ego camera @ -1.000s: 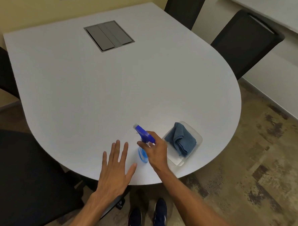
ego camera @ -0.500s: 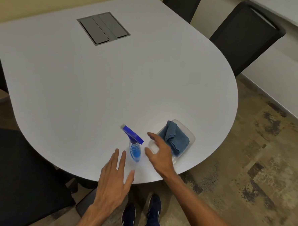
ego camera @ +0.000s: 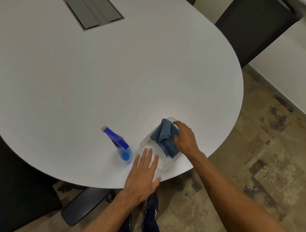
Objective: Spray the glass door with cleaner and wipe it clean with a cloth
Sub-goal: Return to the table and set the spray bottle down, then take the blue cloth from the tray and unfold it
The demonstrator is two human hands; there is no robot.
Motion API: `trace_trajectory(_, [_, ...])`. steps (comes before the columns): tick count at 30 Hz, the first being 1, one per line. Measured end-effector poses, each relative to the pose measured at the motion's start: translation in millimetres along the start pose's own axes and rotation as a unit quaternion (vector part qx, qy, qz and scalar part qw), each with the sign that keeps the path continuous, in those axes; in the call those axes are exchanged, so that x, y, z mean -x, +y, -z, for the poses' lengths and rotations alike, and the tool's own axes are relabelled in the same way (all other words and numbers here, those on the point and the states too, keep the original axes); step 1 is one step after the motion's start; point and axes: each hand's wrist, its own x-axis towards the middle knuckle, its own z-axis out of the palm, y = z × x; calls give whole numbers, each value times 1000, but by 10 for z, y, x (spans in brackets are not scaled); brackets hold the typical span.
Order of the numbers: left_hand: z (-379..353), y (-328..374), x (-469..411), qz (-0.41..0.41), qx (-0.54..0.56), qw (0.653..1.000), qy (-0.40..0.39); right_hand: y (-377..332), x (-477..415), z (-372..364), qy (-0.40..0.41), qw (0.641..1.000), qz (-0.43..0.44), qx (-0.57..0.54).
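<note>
Clearly the person is gathering the tools, not yet cleaning: the glass door is not showing anywhere in this view. The right hand [ego camera: 185, 139] is arching over the right side of the cloth [ego camera: 164, 135], its fingers curling down against the fabric, forefinger at the far fold and thumb lower on the same side. Whether that pinch is closing on the cloth or only touching it I cannot tell (the palm is hiding the contact). The left hand [ego camera: 143, 175] is lying flat and wide open, fingers straight and spread, holding nothing; its fingertips are reaching over the near corner of the tray [ego camera: 164, 167], just right of the spray bottle [ego camera: 122, 147].

The cloth is sitting bunched in the far half of the shallow clear tray, near the rounded edge of the bench [ego camera: 97, 76]. It is a soft-looking blue-grey rag, slumping in loose layered folds. I am judging it limp and light, likely to unfold when raised. The bottle is standing upright just left of the tray, apart from it, its blue trigger head pointing away to the left and blue liquid showing in its clear body.

The next move is calling for gathering several layers at once, lifting them clear of the tray's rim, and the free left hand taking the bottle by its neck.
</note>
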Motion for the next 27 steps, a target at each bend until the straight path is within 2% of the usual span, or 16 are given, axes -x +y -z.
trace_trajectory(3, [-56, 0, -195, 19, -49, 999, -11, 64, -154, -69, -38, 998, -2, 49])
trace_trajectory(11, [-112, 22, -311, 64, -10, 997, -30, 188, -296, -246, -52, 987, 26, 147])
trace_trajectory(16, [-93, 36, -345, 80, 6, 996, -38, 248, -190, -343, -69, 996, 38, 40])
trace_trajectory(21, [-10, 62, -361, 80, -22, 996, -41, 327, 56, -267, -16, 993, 99, -69])
trace_trajectory(24, [22, 51, -304, 63, -20, 998, -1, 269, 205, -117, 23, 984, 119, -129])
trace_trajectory(27, [80, 108, -197, 68, 58, 994, 70, 221, 381, 60, 64, 984, 130, -102])
